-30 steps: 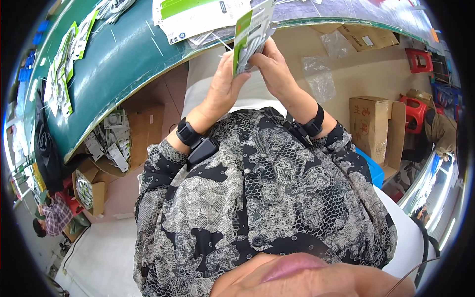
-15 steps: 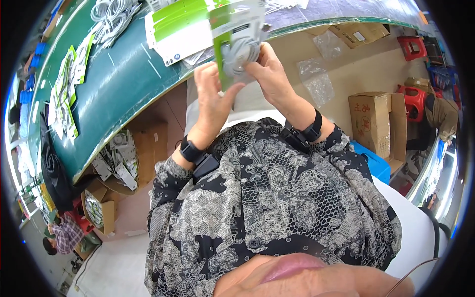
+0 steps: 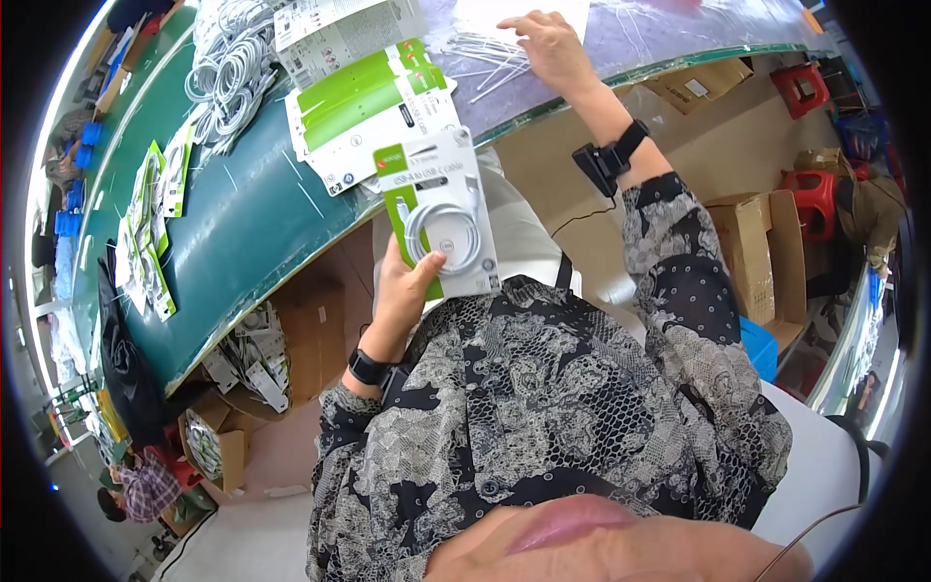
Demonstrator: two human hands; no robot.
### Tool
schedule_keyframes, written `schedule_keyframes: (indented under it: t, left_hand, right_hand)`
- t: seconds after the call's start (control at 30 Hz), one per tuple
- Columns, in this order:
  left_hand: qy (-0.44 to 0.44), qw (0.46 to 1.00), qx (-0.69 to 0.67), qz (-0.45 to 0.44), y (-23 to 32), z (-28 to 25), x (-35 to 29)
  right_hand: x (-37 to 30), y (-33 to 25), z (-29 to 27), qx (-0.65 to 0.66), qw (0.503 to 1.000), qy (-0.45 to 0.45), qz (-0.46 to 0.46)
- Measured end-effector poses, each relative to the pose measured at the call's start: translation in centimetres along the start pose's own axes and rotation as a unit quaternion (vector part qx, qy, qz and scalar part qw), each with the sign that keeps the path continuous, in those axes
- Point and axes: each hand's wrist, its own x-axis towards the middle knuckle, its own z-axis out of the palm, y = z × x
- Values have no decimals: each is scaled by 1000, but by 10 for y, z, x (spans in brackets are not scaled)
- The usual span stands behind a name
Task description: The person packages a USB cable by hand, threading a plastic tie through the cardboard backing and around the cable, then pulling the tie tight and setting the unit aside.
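Upright over my lap, my left hand [image 3: 400,291] grips a green and white packaging card [image 3: 456,160] by its lower left, the thumb over its front. A coiled white cable [image 3: 473,240] lies against the card's face. My right hand [image 3: 558,53] is stretched out over the table's far side, fingers extended and apart, beside a spread of thin white cable ties [image 3: 495,60]. Nothing shows in its fingers. Between the hands and the table's left part, a stack of flat green and white cards [image 3: 373,107] sits near the edge.
Coiled grey-white cables [image 3: 228,82] are heaped at the back left of the green table [image 3: 262,184]. Several filled cards [image 3: 145,228] lie at far left. Cartons of goods [image 3: 262,359] stand below the table. At right are an open carton [image 3: 747,252] and red stools [image 3: 810,204].
My right hand has let go of the card and moved up and right to the cable ties. My left hand now holds the card alone, lower, its front facing me.
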Motion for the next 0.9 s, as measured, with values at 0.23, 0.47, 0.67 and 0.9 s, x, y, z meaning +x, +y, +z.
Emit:
schedule_keyframes:
  t: [0.23,0.47,0.67,0.9]
  left_hand:
    - [-67,988,-133,-40,-10,0,-4]
    - [-82,968,-231,51,18,-1,4]
    - [-227,782,-580,-2,57,11,31]
    - [-256,645,-714,-87,58,11,33]
  right_hand:
    - [16,1,14,-45,975,-97,-194]
    - [22,-77,-25,165,939,24,-302]
    - [-6,-146,-61,319,934,-29,-156]
    - [-27,-196,-118,351,932,-79,-52]
